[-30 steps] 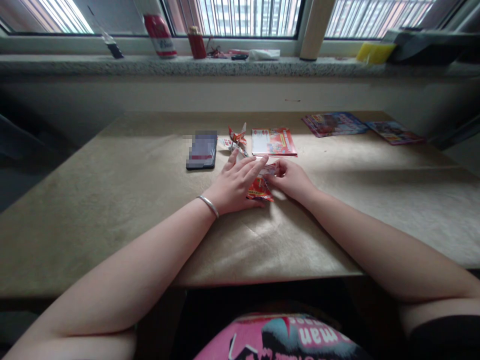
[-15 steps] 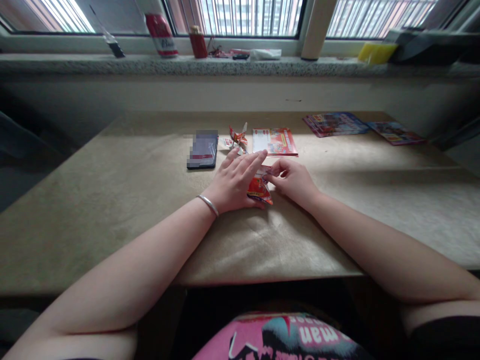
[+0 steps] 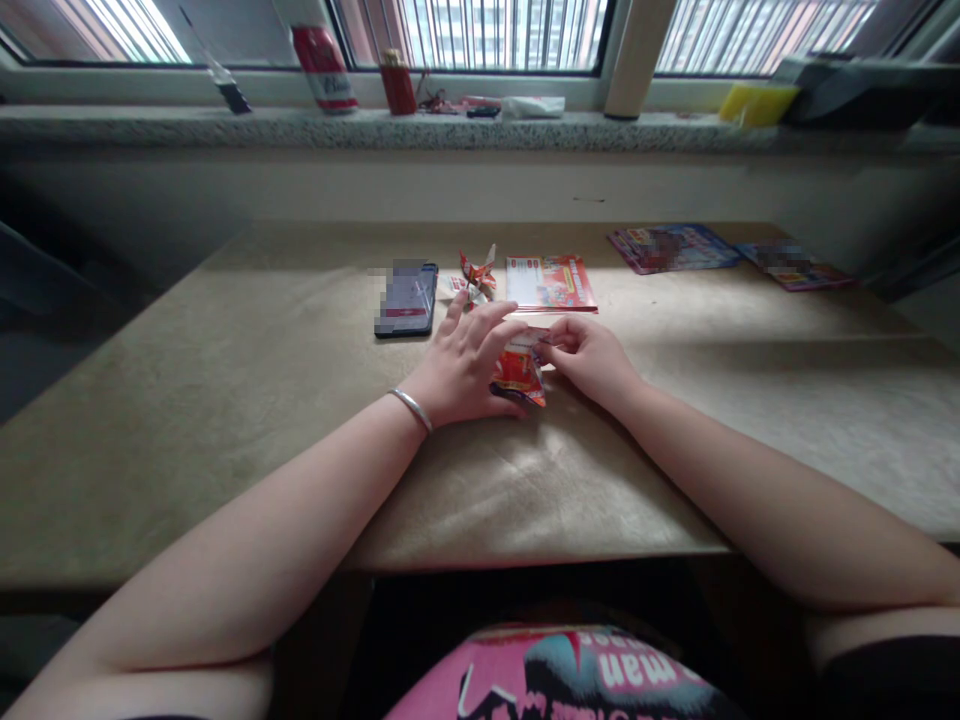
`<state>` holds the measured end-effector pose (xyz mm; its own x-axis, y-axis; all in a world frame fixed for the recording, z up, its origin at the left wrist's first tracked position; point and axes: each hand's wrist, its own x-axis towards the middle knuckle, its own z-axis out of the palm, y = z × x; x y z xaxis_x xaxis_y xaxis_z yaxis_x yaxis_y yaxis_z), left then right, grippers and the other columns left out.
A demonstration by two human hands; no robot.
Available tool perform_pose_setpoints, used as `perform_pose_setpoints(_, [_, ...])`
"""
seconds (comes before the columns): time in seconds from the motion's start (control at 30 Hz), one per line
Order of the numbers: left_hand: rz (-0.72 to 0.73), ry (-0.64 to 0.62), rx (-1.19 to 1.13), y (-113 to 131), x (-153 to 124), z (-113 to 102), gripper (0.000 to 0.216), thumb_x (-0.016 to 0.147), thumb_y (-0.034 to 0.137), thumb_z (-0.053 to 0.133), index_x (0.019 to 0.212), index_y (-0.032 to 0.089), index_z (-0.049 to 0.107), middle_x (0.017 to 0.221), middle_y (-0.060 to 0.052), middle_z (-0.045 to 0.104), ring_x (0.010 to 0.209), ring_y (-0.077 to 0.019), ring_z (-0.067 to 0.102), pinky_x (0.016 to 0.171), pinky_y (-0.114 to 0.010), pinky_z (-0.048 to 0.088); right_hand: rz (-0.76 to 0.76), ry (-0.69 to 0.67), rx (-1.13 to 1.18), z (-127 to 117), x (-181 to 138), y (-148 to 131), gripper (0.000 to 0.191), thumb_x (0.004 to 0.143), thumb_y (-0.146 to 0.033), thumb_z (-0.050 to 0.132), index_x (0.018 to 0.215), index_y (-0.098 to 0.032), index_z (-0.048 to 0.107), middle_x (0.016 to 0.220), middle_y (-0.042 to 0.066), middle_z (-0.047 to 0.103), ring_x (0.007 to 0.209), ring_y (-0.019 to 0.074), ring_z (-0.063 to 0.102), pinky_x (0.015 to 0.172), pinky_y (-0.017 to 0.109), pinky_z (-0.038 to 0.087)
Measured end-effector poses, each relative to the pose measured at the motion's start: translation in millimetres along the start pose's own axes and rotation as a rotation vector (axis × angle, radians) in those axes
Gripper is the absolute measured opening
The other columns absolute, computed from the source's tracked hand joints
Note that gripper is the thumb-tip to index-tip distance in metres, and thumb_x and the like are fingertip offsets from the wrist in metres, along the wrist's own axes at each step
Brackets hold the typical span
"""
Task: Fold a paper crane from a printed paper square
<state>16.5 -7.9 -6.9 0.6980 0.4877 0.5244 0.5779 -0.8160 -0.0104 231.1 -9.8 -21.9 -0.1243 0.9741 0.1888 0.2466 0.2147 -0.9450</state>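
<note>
A partly folded piece of red printed paper (image 3: pixel 517 372) lies on the tan table (image 3: pixel 225 420) between my hands. My left hand (image 3: pixel 465 365), with a silver bracelet on the wrist, rests on the paper's left side, its fingers bent and pressing down. Fingers closed, my right hand (image 3: pixel 592 358) pinches the paper's upper right edge. Just beyond my left hand stands a small folded paper figure (image 3: pixel 478 274). A flat red leaflet (image 3: pixel 550 283) lies behind the hands.
A dark phone (image 3: pixel 406 298) lies left of the figure. Two colourful leaflets (image 3: pixel 671 247) (image 3: pixel 793 264) sit at the far right of the table. On the windowsill stand a red can (image 3: pixel 323 68), a small red container (image 3: pixel 397 84) and a yellow object (image 3: pixel 754 104).
My left fingers have curled from stretched out to bent over the paper. My right hand has shifted slightly along the paper's top edge. The paper stays in place.
</note>
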Motion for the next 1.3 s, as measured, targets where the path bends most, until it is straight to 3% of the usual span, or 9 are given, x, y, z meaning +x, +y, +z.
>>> perform_pose_setpoints(0.13, [0.061, -0.078, 0.072, 1, 0, -4, 0.056, 0.077, 0.06, 0.065, 0.12, 0.023, 0.061, 0.134, -0.011, 0.051, 0.129, -0.0316, 0.043, 0.119, -0.058, 0.018, 0.016, 0.014, 0.059, -6, 4, 4, 0.026, 0.07, -0.04, 0.073, 0.075, -0.022, 0.055, 0.073, 0.001, 0.069, 0.068, 0.0176, 0.067, 0.065, 0.032, 0.053])
perform_pose_setpoints(0.23, [0.12, -0.135, 0.09, 5, 4, -7, 0.041, 0.084, 0.05, 0.06, 0.115, 0.024, 0.066, 0.127, -0.008, 0.058, 0.123, -0.0293, 0.048, 0.118, -0.055, 0.025, 0.002, 0.034, -0.007, -7, 5, 4, 0.025, 0.071, -0.041, 0.072, 0.075, -0.021, 0.057, 0.074, 0.002, 0.068, 0.065, 0.016, 0.063, 0.061, 0.03, 0.05])
perform_pose_setpoints(0.57, [0.148, -0.258, 0.014, 13, 9, -2, 0.039, 0.089, 0.043, 0.054, 0.114, 0.014, 0.063, 0.122, -0.012, 0.065, 0.122, -0.0265, 0.055, 0.115, -0.047, 0.03, -0.011, 0.062, -0.136, -5, 4, 2, 0.02, 0.073, -0.038, 0.069, 0.072, -0.02, 0.061, 0.067, 0.001, 0.066, 0.059, 0.014, 0.058, 0.055, 0.027, 0.046])
perform_pose_setpoints(0.77, [0.106, -0.314, -0.004, 16, 9, 0, 0.041, 0.09, 0.044, 0.053, 0.119, 0.016, 0.06, 0.122, -0.012, 0.064, 0.119, -0.0263, 0.056, 0.108, -0.044, 0.035, 0.017, 0.055, -0.15, -7, 7, 4, 0.019, 0.07, -0.036, 0.069, 0.07, -0.019, 0.06, 0.065, 0.0, 0.064, 0.056, 0.0134, 0.056, 0.054, 0.027, 0.043])
perform_pose_setpoints(1.07, [0.179, -0.26, 0.039, 13, 10, 1, 0.026, 0.093, 0.031, 0.051, 0.113, 0.02, 0.064, 0.115, -0.006, 0.067, 0.11, -0.022, 0.059, 0.104, -0.04, 0.039, -0.004, 0.018, -0.255, -12, 7, 4, 0.019, 0.072, -0.036, 0.067, 0.07, -0.02, 0.058, 0.065, 0.0, 0.063, 0.058, 0.0139, 0.055, 0.056, 0.027, 0.042])
perform_pose_setpoints(1.2, [0.156, -0.201, 0.113, 12, 9, 3, 0.029, 0.091, 0.04, 0.054, 0.107, 0.018, 0.065, 0.11, -0.009, 0.065, 0.108, -0.026, 0.058, 0.1, -0.043, 0.043, -0.021, -0.011, -0.258, -11, 6, 1, 0.018, 0.071, -0.034, 0.066, 0.069, -0.019, 0.057, 0.063, -0.001, 0.061, 0.058, 0.013, 0.054, 0.054, 0.026, 0.041])
perform_pose_setpoints(1.3, [0.09, -0.097, 0.112, 10, 6, 4, 0.042, 0.087, 0.049, 0.059, 0.11, 0.014, 0.061, 0.118, -0.015, 0.061, 0.116, -0.0306, 0.053, 0.102, -0.046, 0.044, -0.065, -0.023, -0.25, -10, 5, 0, 0.016, 0.071, -0.032, 0.065, 0.07, -0.019, 0.058, 0.068, 0.0, 0.063, 0.064, 0.0135, 0.057, 0.059, 0.026, 0.043])
